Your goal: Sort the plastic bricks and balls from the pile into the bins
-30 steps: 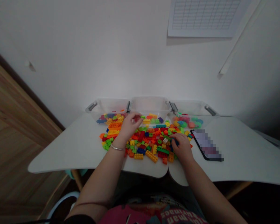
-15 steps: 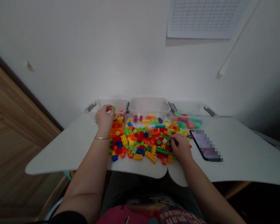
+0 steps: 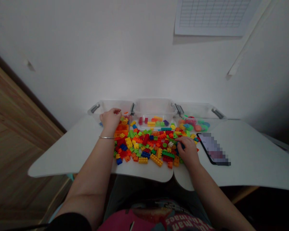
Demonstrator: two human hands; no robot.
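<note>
A heap of small plastic building bricks (image 3: 146, 144) in red, orange, yellow, green and blue covers the middle of a white table (image 3: 69, 150). My left hand (image 3: 110, 119), a thin bangle on its wrist, hovers at the front wall of the left clear bin (image 3: 103, 105). Its fingers are curled and hide whatever they hold. My right hand (image 3: 188, 151) rests on the right side of the heap, with its fingers closed around a blue brick (image 3: 181, 146).
Three clear plastic bins stand in a row against the wall; the middle bin (image 3: 154, 104) and the right bin (image 3: 199, 109) hold a few coloured pieces. A phone (image 3: 213, 149) lies right of the heap. A wooden door is at the left.
My left hand went from the middle of the heap to the left bin, showed a green piece half a second ago, and now sits lower with its fingers curled. The right hand stayed put.
</note>
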